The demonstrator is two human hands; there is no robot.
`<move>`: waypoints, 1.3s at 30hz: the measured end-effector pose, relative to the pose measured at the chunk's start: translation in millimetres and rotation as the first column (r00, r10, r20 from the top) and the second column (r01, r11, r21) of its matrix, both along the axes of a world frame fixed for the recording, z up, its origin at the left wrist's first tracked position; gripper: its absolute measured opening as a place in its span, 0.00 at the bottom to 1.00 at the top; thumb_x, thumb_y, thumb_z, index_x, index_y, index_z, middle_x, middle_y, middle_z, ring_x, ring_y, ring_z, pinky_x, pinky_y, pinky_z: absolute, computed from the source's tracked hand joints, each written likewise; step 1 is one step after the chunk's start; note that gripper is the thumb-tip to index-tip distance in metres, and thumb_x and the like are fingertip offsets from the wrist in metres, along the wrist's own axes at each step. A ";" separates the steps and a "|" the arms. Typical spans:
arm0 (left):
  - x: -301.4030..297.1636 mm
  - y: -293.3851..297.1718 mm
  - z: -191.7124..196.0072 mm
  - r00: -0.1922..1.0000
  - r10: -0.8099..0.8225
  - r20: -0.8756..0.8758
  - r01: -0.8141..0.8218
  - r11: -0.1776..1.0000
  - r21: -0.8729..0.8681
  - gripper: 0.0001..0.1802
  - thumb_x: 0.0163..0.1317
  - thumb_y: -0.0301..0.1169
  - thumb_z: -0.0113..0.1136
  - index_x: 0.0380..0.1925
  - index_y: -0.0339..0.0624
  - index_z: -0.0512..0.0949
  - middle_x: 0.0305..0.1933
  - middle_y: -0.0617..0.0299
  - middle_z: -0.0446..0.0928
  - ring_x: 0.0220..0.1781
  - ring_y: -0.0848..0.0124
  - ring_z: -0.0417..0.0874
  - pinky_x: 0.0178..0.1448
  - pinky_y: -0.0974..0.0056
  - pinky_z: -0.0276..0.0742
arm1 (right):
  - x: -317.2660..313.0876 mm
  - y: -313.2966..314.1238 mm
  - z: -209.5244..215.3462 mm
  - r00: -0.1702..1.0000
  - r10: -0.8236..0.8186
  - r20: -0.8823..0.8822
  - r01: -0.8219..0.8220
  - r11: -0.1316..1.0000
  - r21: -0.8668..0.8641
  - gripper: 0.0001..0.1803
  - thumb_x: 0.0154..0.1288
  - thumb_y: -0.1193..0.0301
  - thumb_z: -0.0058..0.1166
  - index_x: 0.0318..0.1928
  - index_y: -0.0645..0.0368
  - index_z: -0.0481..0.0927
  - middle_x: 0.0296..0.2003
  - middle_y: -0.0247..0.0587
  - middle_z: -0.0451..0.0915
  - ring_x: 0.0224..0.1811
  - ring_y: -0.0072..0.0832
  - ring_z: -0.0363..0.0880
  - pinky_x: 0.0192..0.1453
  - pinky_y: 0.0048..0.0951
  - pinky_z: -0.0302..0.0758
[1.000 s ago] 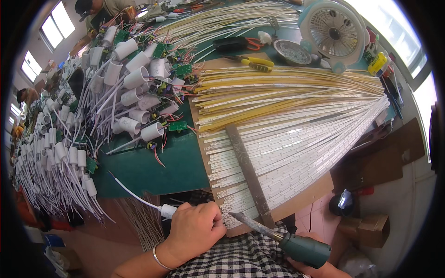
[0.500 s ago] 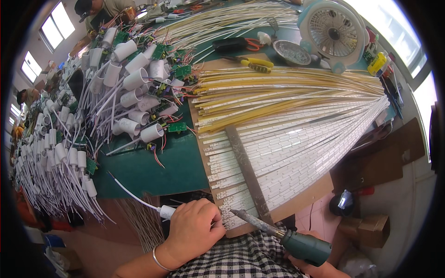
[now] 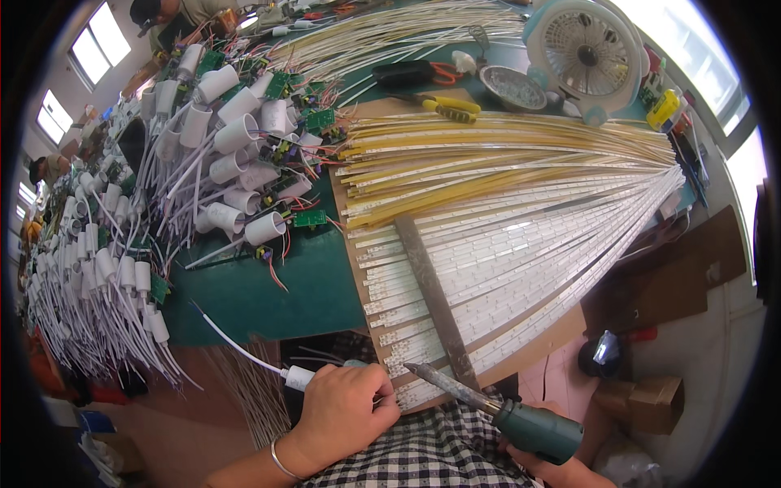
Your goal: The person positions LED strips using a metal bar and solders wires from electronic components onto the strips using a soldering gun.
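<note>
My left hand (image 3: 346, 411) is closed at the near left corner of the fanned LED strips (image 3: 504, 260). A white plastic cap (image 3: 299, 378) with a white cable (image 3: 236, 346) sticks out at its left side; my fingers hide the rest of what they hold. Past the knuckles a bit of greenish part (image 3: 355, 363) shows. In my right hand (image 3: 533, 462) is a soldering iron (image 3: 537, 431) with a dark green handle. Its tip lies over the ends of the nearest strips, just right of my left hand. A flat dark metal bar (image 3: 435, 297) lies across the strips.
White caps (image 3: 236, 134) with cables and green circuit boards are heaped at the left. Yellow-handled pliers (image 3: 451, 106), a metal dish (image 3: 512, 88) and a fan (image 3: 586, 57) stand behind the strips. Cardboard (image 3: 561, 325) lies under them. Another person (image 3: 191, 12) is at the far left.
My left hand has shifted slightly to the right and down, taking the white cap along. The greenish part now shows behind the knuckles. The soldering iron has barely moved.
</note>
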State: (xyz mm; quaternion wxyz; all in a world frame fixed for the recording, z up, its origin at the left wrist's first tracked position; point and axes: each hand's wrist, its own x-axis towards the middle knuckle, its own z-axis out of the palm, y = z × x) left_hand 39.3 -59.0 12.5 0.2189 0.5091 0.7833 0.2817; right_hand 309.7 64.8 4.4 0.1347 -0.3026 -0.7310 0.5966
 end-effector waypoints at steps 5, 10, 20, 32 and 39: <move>-2.7 2.1 5.8 0.996 -0.057 -0.073 0.054 0.998 -0.038 0.07 0.44 0.31 0.62 0.22 0.46 0.74 0.24 0.66 0.77 0.30 0.65 0.77 0.40 0.60 0.65 | -2.1 -2.4 4.7 0.999 -0.008 0.046 0.015 0.989 -0.145 0.29 0.54 0.82 0.56 0.55 0.65 0.59 0.32 0.45 0.79 0.32 0.28 0.80 0.37 0.30 0.77; -10.7 -4.0 17.0 0.994 -0.071 -0.089 0.068 0.997 -0.038 0.10 0.45 0.33 0.64 0.28 0.46 0.75 0.31 0.65 0.77 0.38 0.66 0.76 0.49 0.59 0.61 | -12.1 8.9 11.4 0.999 -0.017 -0.038 0.007 0.968 -0.251 0.22 0.55 0.73 0.59 0.49 0.69 0.69 0.31 0.45 0.79 0.30 0.27 0.80 0.35 0.26 0.77; -44.3 -41.8 -8.5 0.996 -0.017 -0.090 0.024 0.997 0.078 0.16 0.46 0.31 0.66 0.36 0.42 0.76 0.43 0.57 0.77 0.50 0.56 0.75 0.57 0.54 0.66 | -22.2 9.2 -1.5 0.959 -0.210 -0.192 0.166 0.961 -0.221 0.27 0.58 0.58 0.60 0.48 0.69 0.73 0.29 0.42 0.78 0.22 0.27 0.78 0.26 0.24 0.75; -42.0 -56.3 -51.0 0.972 0.222 0.081 -0.234 0.854 0.465 0.05 0.53 0.25 0.60 0.30 0.40 0.77 0.31 0.56 0.79 0.34 0.60 0.79 0.42 0.62 0.74 | -37.1 7.0 5.4 0.918 -0.364 -0.160 0.275 0.871 -0.407 0.34 0.47 0.50 0.67 0.45 0.63 0.73 0.35 0.43 0.74 0.20 0.26 0.76 0.22 0.22 0.71; -110.2 -15.5 9.9 0.754 0.383 -0.534 -0.029 0.831 0.556 0.11 0.47 0.17 0.61 0.32 0.41 0.77 0.32 0.58 0.75 0.34 0.60 0.75 0.40 0.61 0.71 | -34.8 5.7 8.3 0.930 -0.330 -0.160 0.233 0.869 -0.435 0.31 0.55 0.53 0.60 0.47 0.67 0.70 0.24 0.41 0.74 0.20 0.27 0.75 0.19 0.26 0.72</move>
